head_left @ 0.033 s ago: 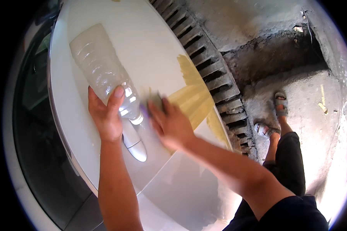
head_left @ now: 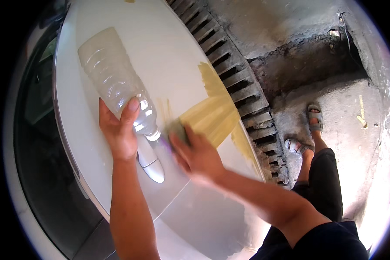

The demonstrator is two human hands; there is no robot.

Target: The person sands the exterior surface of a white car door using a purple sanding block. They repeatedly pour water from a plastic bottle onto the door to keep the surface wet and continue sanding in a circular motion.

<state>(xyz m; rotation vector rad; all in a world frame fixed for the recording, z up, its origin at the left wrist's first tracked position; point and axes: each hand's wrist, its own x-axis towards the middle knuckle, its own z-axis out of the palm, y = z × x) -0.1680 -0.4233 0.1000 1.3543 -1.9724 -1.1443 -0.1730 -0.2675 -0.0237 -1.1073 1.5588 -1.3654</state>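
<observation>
My left hand (head_left: 121, 130) is closed around the neck end of a transparent plastic bottle (head_left: 110, 65), thumb on top. The bottle is tilted, its open mouth pointing down towards the white car panel, just above the silver door handle (head_left: 151, 164). To its right, my right hand (head_left: 197, 149) presses a grey-green pad (head_left: 177, 132) flat on the panel, fingers over it. Motion blurs the pad and fingertips; a purple streak shows at the pad's left side. Under and beyond this hand spreads a patch of yellowish filler (head_left: 214, 115) on the white car panel (head_left: 164, 52).
The dark car window (head_left: 43, 160) runs along the left. Right of the panel lies a slotted drain grate (head_left: 240, 82), then a sunken pit (head_left: 307, 65) in rough concrete. My sandalled feet (head_left: 307, 130) stand on the concrete. A grey area (head_left: 216, 212) covers the nearer panel.
My right hand and the pad have shifted slightly right and towards me, baring thin yellowish streaks on the panel. My left hand and the bottle stay almost in place.
</observation>
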